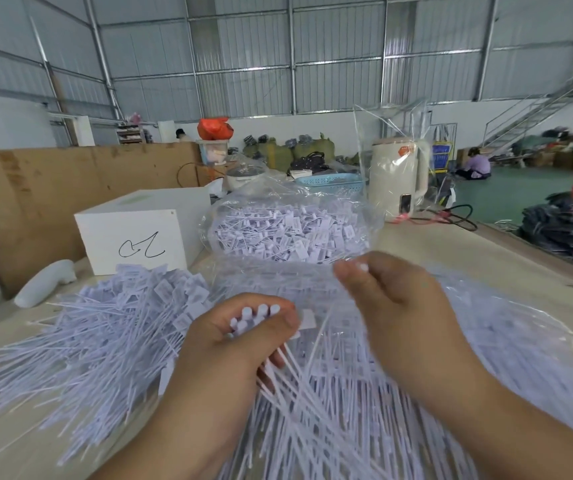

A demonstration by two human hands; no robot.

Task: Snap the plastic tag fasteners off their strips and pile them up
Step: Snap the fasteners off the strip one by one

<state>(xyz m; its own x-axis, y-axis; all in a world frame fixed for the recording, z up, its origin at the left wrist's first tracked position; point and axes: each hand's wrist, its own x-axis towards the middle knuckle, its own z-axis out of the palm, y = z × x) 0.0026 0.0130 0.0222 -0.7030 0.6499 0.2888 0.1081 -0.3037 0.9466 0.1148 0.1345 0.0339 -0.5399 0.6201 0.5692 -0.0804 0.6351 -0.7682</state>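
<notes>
Our left hand [236,337] grips a bundle of white plastic tag fasteners [257,317], stems partly hidden; our blurred right hand [392,299] pinches a white fastener tip [361,267].

warehouse workshop, corrugated metal walls [243,39], stuffed sacks [278,152]

- Left hand [233,344], lower centre: fingers curled round a bunch of white tag fasteners [255,315], heads poking up, tails trailing down-right.
- Right hand [392,299], centre-right: pinches sth small & white at the fingertips; blurred.
- Loose pile of fasteners [105,327] at left on the table [451,244].
- Clear bag of fasteners [288,233] upper centre, w/ white box [132,233] just left of it.
- Cream kettle [399,174] behind, upper right.
</notes>
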